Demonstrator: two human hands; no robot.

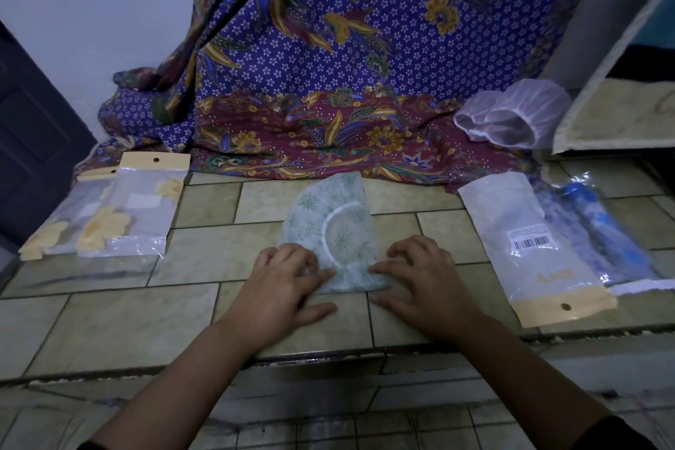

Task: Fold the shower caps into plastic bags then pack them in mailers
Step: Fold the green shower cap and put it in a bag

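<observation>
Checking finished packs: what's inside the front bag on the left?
A white cap with yellow flowers shows through the bag; anything under the tan header is hidden.

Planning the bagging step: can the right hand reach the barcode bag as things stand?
Probably yes. The barcode bag lies flat on the tiles just beside the right hand, nothing between or on top. That hand must first release the green shower cap.
</observation>
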